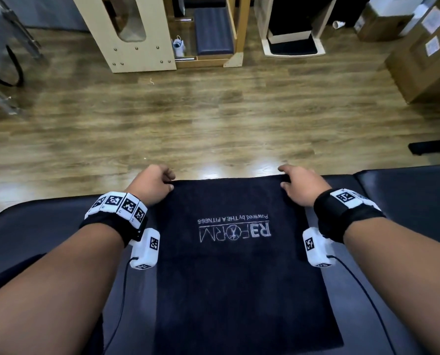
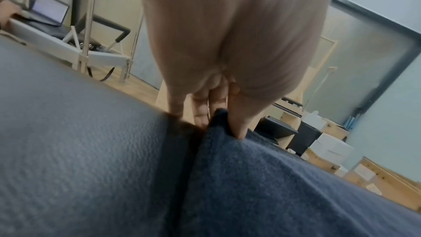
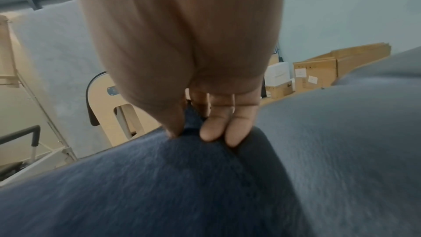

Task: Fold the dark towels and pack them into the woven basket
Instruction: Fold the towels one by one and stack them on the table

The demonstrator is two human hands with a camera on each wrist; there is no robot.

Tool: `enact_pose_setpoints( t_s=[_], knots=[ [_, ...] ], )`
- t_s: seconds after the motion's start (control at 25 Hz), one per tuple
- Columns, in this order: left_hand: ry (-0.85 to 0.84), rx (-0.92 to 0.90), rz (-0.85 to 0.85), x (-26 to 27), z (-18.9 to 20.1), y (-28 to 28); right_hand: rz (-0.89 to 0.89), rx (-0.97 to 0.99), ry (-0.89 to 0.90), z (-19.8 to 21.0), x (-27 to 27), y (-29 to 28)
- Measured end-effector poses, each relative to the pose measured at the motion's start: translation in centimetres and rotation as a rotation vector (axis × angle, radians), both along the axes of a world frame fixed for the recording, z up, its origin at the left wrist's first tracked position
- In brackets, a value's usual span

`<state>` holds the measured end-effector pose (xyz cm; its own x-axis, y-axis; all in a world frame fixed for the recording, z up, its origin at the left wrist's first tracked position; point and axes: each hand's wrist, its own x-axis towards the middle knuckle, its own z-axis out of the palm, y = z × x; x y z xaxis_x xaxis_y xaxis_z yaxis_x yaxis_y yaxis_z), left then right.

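A dark navy towel [image 1: 234, 272] with a white embroidered logo lies flat on a dark padded bench [image 1: 34, 234]. My left hand [image 1: 153, 184] pinches the towel's far left corner [image 2: 219, 114] between thumb and fingers. At the far right corner [image 3: 191, 123], my right hand [image 1: 299, 185] pinches the cloth the same way, thumb on top. Both corners sit at the bench's far edge. No woven basket shows in any view.
Wooden floor [image 1: 188, 116] stretches beyond the bench. Wooden exercise equipment [image 1: 126, 34] stands at the back, cardboard boxes [image 1: 424, 60] at the back right, a metal frame [image 1: 3, 60] at the left. A laptop [image 2: 49, 9] sits on a platform far left.
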<state>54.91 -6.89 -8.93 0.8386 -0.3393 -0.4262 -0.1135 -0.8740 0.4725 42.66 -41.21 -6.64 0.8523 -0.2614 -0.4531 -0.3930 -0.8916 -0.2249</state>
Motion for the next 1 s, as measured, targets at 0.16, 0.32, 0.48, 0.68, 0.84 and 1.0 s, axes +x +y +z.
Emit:
enact_pose_setpoints(
  t_s=[0.16,0.32,0.48,0.68,0.84,1.0],
  knots=[
    [-0.039,0.029,-0.043,-0.7,1.1,1.0,0.020,0.062,0.000,1.0,-0.1,-0.2],
    [-0.078,-0.112,0.023,-2.7,4.6,1.5,-0.045,0.129,-0.089,3.9,-1.2,-0.3],
    [-0.199,-0.184,0.020,-4.5,11.5,1.4,-0.041,0.146,-0.245,10.6,-2.0,0.0],
    [-0.599,-0.209,0.135,-9.2,23.7,3.0,-0.099,0.206,-0.670,21.1,-5.9,-0.6],
    [-0.712,-0.208,0.030,-16.8,26.5,5.7,-0.048,0.241,-0.832,21.6,-12.9,-1.0],
    [-0.504,-0.161,-0.026,-26.0,18.4,7.7,0.048,0.210,-0.627,14.2,-21.5,0.1]
  ],
)
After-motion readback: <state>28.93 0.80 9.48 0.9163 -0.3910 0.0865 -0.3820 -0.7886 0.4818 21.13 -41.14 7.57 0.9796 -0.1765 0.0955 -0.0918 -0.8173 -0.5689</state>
